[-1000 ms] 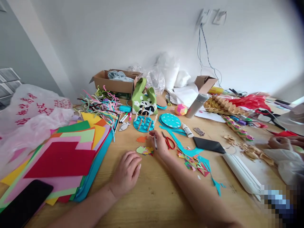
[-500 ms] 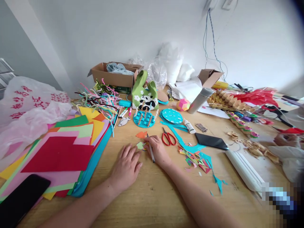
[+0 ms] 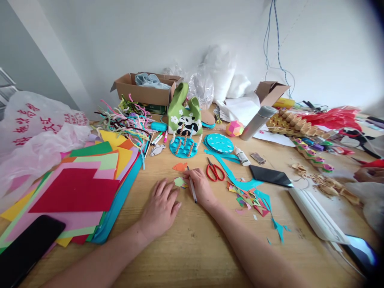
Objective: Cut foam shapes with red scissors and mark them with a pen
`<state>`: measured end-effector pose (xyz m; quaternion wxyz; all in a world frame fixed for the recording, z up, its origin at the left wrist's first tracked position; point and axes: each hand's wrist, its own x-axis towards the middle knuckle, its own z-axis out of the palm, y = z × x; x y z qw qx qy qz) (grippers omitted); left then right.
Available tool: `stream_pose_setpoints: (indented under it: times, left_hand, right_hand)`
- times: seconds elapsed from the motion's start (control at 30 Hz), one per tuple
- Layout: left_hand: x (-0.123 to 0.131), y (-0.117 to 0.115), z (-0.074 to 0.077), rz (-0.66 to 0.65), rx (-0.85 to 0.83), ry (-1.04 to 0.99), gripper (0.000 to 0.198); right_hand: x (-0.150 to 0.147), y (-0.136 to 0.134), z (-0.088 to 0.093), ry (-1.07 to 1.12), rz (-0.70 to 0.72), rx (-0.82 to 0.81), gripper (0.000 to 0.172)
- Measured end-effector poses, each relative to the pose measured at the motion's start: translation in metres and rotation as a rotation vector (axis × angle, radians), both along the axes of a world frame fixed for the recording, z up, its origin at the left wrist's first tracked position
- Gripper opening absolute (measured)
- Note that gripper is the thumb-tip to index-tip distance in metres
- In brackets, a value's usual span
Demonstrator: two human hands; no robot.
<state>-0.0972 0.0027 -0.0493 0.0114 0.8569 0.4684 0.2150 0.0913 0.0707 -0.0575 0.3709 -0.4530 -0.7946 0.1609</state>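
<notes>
My right hand [image 3: 201, 188] rests on the wooden table, fingers closed round a slim grey pen [image 3: 192, 189] with a dark end. Close by its fingertips lies a pale green paper cutout [image 3: 179, 182], partly covered by the hand. Just beyond is an orange fish-shaped paper cutout [image 3: 179, 166]. Palm down on the wood, my left hand [image 3: 162, 206] has its fingers stretched out, the tips near the green cutout, holding nothing. Red-handled scissors [image 3: 215, 172] lie right of my right hand. A blue round piece with twisted posts [image 3: 183, 148] stands beyond the orange fish.
Coloured sheets [image 3: 75, 192] and a black phone [image 3: 36, 244] lie left. Right are paper scraps [image 3: 249, 196], a dark flat device [image 3: 271, 176], a glue bottle [image 3: 242, 156] and a grey flask [image 3: 258, 123]. A panda bag [image 3: 184, 116] stands behind. Another person's hand [image 3: 369, 175] shows far right.
The whole view has shifted slightly, with most things appearing a little higher and further right. Both hands keep nearly the same pose, and the pen stays in my right hand.
</notes>
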Motion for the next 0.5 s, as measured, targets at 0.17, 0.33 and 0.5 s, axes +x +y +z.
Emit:
stream_pose_setpoints:
  times: [0.17, 0.33, 0.5]
  left_hand:
    - [0.0001, -0.0006, 0.0026, 0.006, -0.018, 0.019, 0.035]
    - [0.0006, -0.0011, 0.0034, 0.008, -0.035, 0.023, 0.036]
    - [0.0006, -0.0022, 0.0042, 0.010, -0.046, 0.027, 0.035]
  right_hand:
    - [0.0030, -0.0020, 0.0046, 0.026, -0.056, 0.025, 0.023]
    - [0.0042, -0.0042, 0.0038, -0.004, -0.078, 0.019, 0.019]
    - [0.0030, -0.0004, -0.0020, -0.023, -0.082, 0.006, 0.017]
